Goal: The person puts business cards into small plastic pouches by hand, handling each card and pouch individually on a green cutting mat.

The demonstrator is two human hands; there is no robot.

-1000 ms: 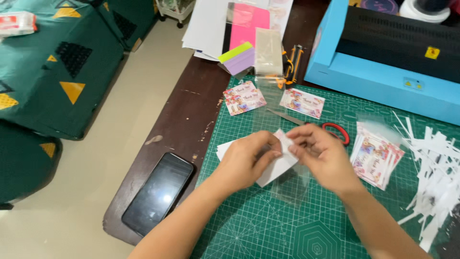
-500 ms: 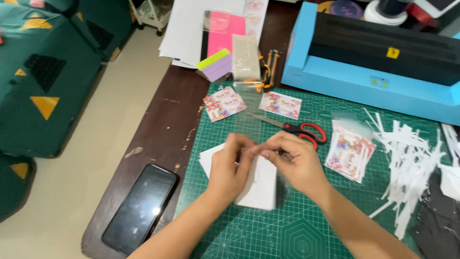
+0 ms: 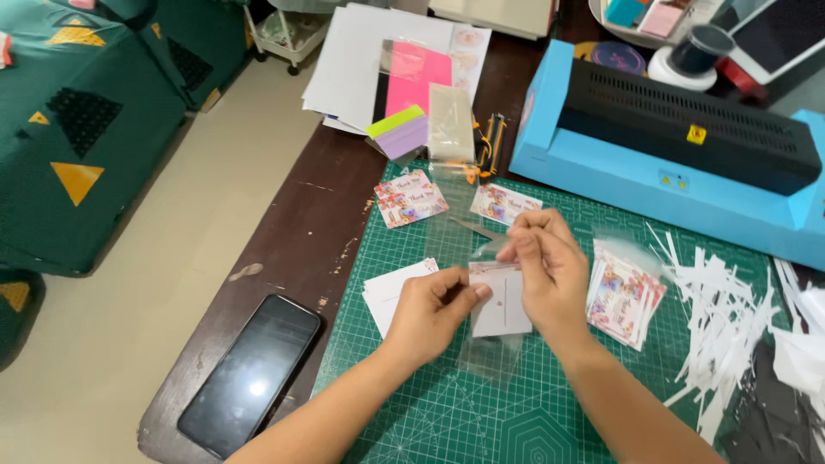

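Both hands grasp one white card [image 3: 500, 301] and clear sleeve [image 3: 491, 348] above the mat [image 3: 447, 412]: left hand [image 3: 430, 311] pinches the edge, right hand [image 3: 550, 271] the top. Keep card square to sleeve mouth.

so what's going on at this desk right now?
A person is holding a small white card inside a clear plastic sleeve above the green cutting mat. The left hand pinches the card's left edge; the right hand grips the top. Printed floral cards lie stacked to the right, beside paper trimmings.
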